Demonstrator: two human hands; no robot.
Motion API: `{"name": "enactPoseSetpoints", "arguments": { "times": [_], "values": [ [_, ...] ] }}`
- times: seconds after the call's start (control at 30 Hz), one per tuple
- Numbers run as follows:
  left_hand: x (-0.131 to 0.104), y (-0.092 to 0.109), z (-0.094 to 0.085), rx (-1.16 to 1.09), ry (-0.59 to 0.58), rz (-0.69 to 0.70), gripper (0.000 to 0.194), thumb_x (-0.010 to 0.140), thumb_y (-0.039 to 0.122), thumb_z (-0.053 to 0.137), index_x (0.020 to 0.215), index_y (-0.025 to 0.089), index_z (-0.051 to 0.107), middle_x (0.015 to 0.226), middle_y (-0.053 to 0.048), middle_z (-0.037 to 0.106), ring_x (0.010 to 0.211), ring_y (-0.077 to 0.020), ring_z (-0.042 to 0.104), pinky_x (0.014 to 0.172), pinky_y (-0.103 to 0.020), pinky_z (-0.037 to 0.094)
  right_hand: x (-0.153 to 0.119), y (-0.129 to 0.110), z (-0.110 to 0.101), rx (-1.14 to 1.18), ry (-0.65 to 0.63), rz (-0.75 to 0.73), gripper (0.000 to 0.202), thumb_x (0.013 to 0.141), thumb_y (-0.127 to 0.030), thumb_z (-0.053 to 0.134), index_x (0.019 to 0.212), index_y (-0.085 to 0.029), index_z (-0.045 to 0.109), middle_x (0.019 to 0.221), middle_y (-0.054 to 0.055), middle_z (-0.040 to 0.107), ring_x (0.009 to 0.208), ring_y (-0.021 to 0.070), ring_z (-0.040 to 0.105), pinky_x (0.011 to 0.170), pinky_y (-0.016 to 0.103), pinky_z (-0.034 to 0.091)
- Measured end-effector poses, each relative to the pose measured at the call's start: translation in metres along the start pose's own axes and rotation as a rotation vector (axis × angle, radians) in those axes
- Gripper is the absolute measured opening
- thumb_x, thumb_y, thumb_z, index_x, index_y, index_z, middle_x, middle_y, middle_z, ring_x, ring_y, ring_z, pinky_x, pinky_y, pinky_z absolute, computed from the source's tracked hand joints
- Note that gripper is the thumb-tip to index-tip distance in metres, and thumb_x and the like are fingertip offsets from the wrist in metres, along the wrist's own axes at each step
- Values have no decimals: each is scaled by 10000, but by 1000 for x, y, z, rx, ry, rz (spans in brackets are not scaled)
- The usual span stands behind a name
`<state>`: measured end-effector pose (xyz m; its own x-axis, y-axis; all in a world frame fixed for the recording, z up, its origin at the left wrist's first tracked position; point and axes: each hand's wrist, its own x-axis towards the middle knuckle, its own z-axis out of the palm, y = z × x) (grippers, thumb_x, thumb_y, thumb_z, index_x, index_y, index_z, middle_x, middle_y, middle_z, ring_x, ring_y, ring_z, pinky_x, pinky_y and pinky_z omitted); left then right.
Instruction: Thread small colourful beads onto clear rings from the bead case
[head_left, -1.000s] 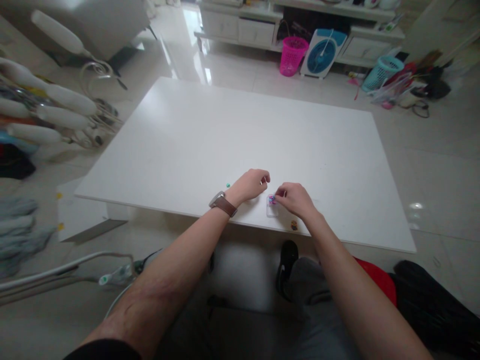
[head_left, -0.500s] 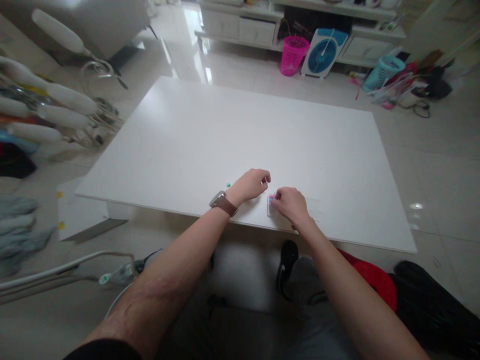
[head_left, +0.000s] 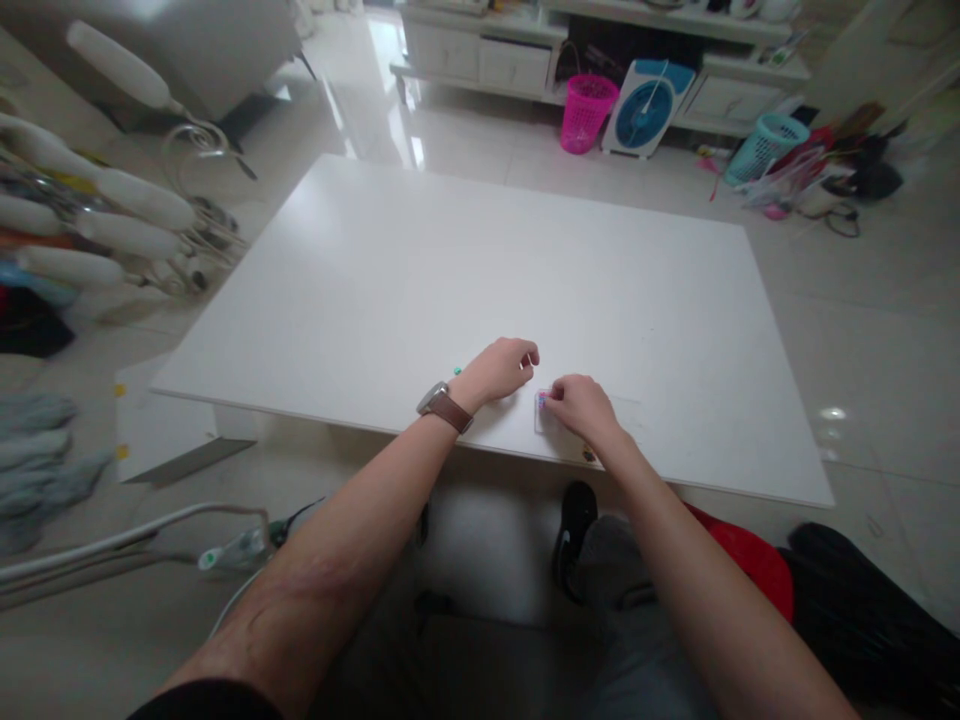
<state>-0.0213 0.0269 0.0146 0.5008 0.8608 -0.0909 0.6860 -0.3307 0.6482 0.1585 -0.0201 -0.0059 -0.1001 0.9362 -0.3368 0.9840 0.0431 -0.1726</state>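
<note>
At the near side of the white table [head_left: 450, 260], my left hand [head_left: 504, 370] hovers with its fingers curved, a gap between thumb and fingertips and nothing visible in it. A small clear plastic box [head_left: 540, 426] with pink and blue bits in its corner lies to its right. My right hand [head_left: 583, 405] reaches over that box, thumb and fingers pinched at the coloured bits; what they grip is hidden. Clear plastic, perhaps the lid, [head_left: 628, 412] extends right of the hand. A tiny green piece [head_left: 457, 371] sits beside my left wrist. Near my right wrist is a small dark-and-yellow piece [head_left: 589, 454].
The table's front edge [head_left: 360, 428] runs just below my wrists. Beyond the table on the floor stand a pink basket [head_left: 586, 115], a blue-and-white fan [head_left: 646, 108] and a teal basket [head_left: 765, 150]. A metal rack with white padded parts [head_left: 135, 200] is at the left.
Both hands have hardly moved. The right wrist has shifted slightly, and more of the dark-and-yellow piece beside it shows.
</note>
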Motion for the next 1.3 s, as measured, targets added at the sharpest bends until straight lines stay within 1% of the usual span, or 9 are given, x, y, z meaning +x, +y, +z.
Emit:
{"name": "enactPoseSetpoints", "arguments": {
  "times": [0.13, 0.27, 0.37, 0.53, 0.6, 0.73, 0.97, 1.13, 1.3],
  "values": [
    [-1, 0, -1, 5, -4, 2, 263, 848, 95, 543, 1010, 152, 742, 944, -72, 764, 861, -177, 690, 850, -297, 538, 4, 15, -8, 64, -68, -74, 253, 919, -362, 617, 920, -212, 821, 936, 103, 790, 880, 222, 696, 753, 287, 451],
    [-1, 0, -2, 9, -13, -3, 265, 852, 98, 542, 1018, 150, 742, 938, -74, 762, 850, -173, 686, 841, -296, 535, 2, 21, -12, 72, -43, -112, 219, 900, -337, 655, 925, -202, 825, 928, 92, 790, 865, 216, 692, 745, 282, 450],
    [-1, 0, -2, 10, -19, -11, 264, 855, 100, 543, 1021, 150, 743, 929, -74, 760, 840, -172, 683, 837, -298, 533, 0, 20, -12, 69, -43, -130, 208, 896, -322, 658, 949, -209, 824, 940, 80, 787, 861, 203, 685, 744, 271, 447],
    [-1, 0, -1, -3, -19, -7, 265, 849, 94, 545, 1017, 144, 744, 924, -74, 758, 823, -167, 678, 826, -292, 531, -1, 17, -13, 10, -97, -176, 202, 892, -261, 629, 934, -220, 822, 956, 81, 774, 885, 194, 673, 774, 259, 436],
    [-1, 0, -1, -9, -18, -7, 266, 852, 94, 541, 1017, 144, 744, 929, -74, 758, 825, -166, 678, 829, -291, 531, -2, 15, -14, -17, -84, -186, 213, 901, -255, 611, 931, -215, 817, 970, 85, 764, 895, 197, 669, 782, 265, 432],
    [-1, -1, -2, -8, -20, -11, 263, 857, 103, 544, 1020, 149, 744, 941, -73, 757, 854, -170, 682, 857, -294, 531, -3, 13, -14, -30, -37, -207, 253, 935, -304, 577, 938, -203, 809, 1007, 93, 745, 907, 201, 664, 786, 275, 428],
    [-2, 2, -5, -10, -23, -24, 263, 856, 101, 543, 1019, 158, 742, 949, -75, 761, 870, -181, 688, 871, -310, 537, -7, 10, -12, -110, -94, -159, 235, 907, -248, 564, 895, -173, 786, 989, 124, 745, 904, 221, 668, 764, 289, 427],
    [-2, -1, -6, -4, -25, -31, 268, 852, 98, 546, 1018, 159, 747, 960, -77, 767, 872, -180, 691, 871, -309, 538, -7, 11, -18, -38, -35, -195, 263, 941, -286, 545, 893, -187, 784, 975, 94, 729, 885, 197, 648, 776, 282, 429],
    [-2, -16, -12, 55, -18, -81, 210, 836, 116, 577, 936, 155, 758, 950, -80, 770, 840, -178, 686, 839, -301, 531, -4, 27, -23, 47, 78, -130, 231, 919, -265, 556, 985, -180, 761, 1040, 84, 695, 918, 198, 632, 828, 293, 447]
  ]
}}
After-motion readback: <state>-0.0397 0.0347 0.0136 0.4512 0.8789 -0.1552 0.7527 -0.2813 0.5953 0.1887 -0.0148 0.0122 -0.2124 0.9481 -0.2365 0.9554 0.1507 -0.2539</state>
